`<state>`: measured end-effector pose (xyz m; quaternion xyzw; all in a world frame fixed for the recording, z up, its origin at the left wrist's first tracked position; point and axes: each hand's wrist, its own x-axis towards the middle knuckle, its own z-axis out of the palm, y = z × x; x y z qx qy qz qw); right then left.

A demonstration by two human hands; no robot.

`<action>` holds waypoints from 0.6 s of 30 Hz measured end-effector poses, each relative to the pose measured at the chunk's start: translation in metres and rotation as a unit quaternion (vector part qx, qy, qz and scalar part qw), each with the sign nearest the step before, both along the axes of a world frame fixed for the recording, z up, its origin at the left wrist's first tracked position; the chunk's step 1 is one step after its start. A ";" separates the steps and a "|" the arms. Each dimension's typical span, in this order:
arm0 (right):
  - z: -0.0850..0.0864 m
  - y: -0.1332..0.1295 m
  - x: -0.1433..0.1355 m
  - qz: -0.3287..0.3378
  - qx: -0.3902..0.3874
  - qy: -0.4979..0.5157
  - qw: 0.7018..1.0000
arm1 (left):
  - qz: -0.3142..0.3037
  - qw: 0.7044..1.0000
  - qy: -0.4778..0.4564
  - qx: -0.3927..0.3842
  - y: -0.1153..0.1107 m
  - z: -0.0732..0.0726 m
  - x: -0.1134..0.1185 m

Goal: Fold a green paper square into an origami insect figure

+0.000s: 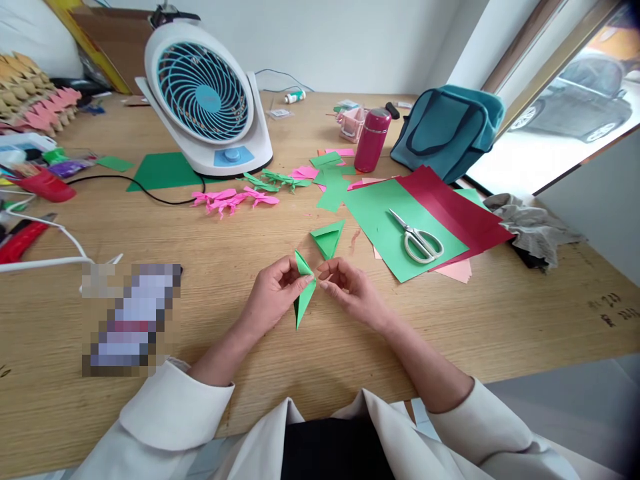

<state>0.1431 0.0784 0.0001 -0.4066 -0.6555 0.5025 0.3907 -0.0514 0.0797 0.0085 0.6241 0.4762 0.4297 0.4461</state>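
Note:
My left hand [274, 291] pinches a folded piece of green paper [305, 303] between thumb and fingers, above the table in front of me. The paper is narrow, with pointed ends at top and bottom and a corner toward the right. At that corner, the thumb and curled fingers of my right hand [353, 288] close in a pinch, partly hiding what lies between them. Just beyond my hands a second folded green paper triangle [327, 239] lies on the wood.
White-handled scissors [423, 245] rest on green sheets [380, 230] and red sheets [453, 210]. Folded pink paper figures [233, 200] and green ones [275, 181] lie before a fan [207, 100]. A red bottle [373, 140], teal bag [447, 130] and blurred phone [135, 313] surround the work.

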 end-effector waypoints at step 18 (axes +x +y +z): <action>-0.008 -0.002 -0.010 0.025 -0.067 0.124 0.990 | 0.052 0.981 -0.174 -0.074 -0.007 -0.011 0.012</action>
